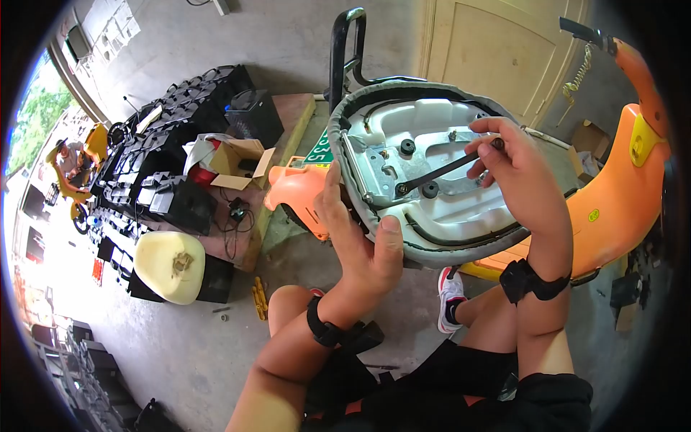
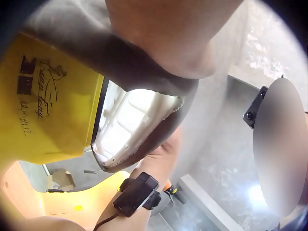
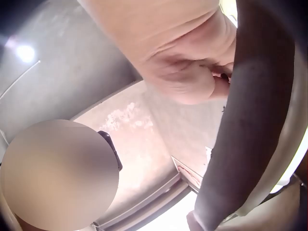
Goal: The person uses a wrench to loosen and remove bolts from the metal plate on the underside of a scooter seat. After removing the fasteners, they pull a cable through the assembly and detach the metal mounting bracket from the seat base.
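A scooter seat (image 1: 461, 237) is tipped up, its pale plastic underside and dark cover edge facing me in the head view. My right hand (image 1: 522, 169) holds a long black wrench (image 1: 450, 171) near its upper end. The wrench slants across the metal bracket (image 1: 374, 164), its lower head over a bolt by the seat's left side. My left hand (image 1: 360, 241) rests against the seat's near left rim, fingers straight and thumb up. From the left wrist, the seat's dark cover (image 2: 144, 65) shows under that hand. In the right wrist view, the seat edge (image 3: 255, 106) hides most of the wrench.
The orange scooter body (image 1: 612, 187) stands right, with a black rail (image 1: 338, 65) behind the seat. Black battery cases (image 1: 180, 205), an open carton (image 1: 237, 162) and a cream seat foam (image 1: 162, 255) are left. A yellow tool (image 1: 260, 297) lies on the floor.
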Motion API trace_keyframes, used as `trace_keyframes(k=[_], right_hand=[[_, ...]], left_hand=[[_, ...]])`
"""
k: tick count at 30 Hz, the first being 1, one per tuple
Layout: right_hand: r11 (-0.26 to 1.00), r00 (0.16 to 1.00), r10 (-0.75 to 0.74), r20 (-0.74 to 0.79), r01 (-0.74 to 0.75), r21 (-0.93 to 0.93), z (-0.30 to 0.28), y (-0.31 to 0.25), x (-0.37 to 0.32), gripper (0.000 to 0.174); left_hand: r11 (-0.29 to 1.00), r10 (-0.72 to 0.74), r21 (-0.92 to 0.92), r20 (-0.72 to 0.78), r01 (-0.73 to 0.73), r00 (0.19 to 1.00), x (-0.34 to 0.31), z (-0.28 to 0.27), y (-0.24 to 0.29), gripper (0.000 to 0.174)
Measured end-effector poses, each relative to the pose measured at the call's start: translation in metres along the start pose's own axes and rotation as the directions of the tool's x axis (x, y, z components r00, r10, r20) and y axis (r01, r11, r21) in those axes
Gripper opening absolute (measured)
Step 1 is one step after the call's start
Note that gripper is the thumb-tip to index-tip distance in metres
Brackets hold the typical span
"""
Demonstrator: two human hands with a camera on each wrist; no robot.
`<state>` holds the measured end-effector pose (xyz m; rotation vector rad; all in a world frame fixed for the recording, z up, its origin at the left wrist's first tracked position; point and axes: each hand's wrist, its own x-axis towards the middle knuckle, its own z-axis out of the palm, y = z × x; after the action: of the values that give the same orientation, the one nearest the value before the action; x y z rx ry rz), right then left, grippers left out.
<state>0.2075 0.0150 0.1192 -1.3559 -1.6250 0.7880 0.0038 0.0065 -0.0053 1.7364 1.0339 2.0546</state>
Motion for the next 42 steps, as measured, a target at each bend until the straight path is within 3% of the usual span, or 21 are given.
trace_keyframes(k=[1, 3, 7, 9, 13, 22, 24, 30, 33, 42], right_hand=[[1.000, 1.000, 0.001, -0.002, -0.001, 0.000, -0.001, 0.000, 0.000, 0.022], [0.960, 0.998, 0.056, -0.009, -0.056, -0.275, -0.005, -0.002, 0.002, 0.023], [0.953, 0.996, 0.083, -0.032, -0.089, -0.289, -0.007, -0.003, 0.005, 0.026], [0.951, 0.997, 0.062, -0.043, -0.072, -0.301, -0.005, 0.000, 0.008, 0.027], [0.968, 0.993, 0.077, -0.084, -0.095, -0.233, -0.003, 0.000, 0.008, 0.028], [0.897, 0.995, 0.065, -0.079, -0.093, -0.431, -0.003, 0.008, 0.014, 0.030], [0.828, 0.998, 0.007, -0.061, -0.040, -0.559, -0.002, 0.013, 0.016, 0.031], [0.902, 0.989, -0.011, -0.145, -0.053, -0.428, 0.000, 0.005, 0.011, 0.038], [0.897, 0.997, -0.015, -0.072, -0.018, -0.442, -0.001, 0.010, 0.013, 0.042], [0.841, 0.997, -0.037, -0.071, -0.007, -0.541, -0.001, 0.005, 0.010, 0.042]], left_hand=[[1.000, 0.000, -0.001, 0.001, 0.000, 1.000, 0.001, -0.002, -0.001, 0.086], [0.985, 0.108, 0.127, 0.069, -0.116, 0.992, 0.001, -0.005, -0.006, 0.086], [0.997, 0.048, 0.059, 0.058, -0.052, 0.997, -0.004, -0.002, -0.011, 0.087], [0.990, -0.060, -0.125, 0.003, 0.060, 0.998, 0.000, 0.001, 0.002, 0.087], [0.994, -0.055, -0.090, 0.033, 0.058, 0.998, 0.001, -0.001, 0.006, 0.088], [0.969, -0.116, -0.222, -0.001, 0.113, 0.993, -0.001, 0.005, 0.010, 0.089], [0.994, -0.080, -0.079, -0.021, 0.078, 0.997, -0.002, 0.002, 0.007, 0.083], [0.976, -0.028, 0.219, 0.057, 0.014, 0.998, 0.000, -0.007, 0.021, 0.061], [0.992, 0.004, 0.127, 0.042, -0.009, 0.999, 0.002, -0.005, 0.018, 0.056], [0.984, 0.029, 0.173, 0.029, -0.034, 0.999, 0.003, -0.006, 0.017, 0.051]])
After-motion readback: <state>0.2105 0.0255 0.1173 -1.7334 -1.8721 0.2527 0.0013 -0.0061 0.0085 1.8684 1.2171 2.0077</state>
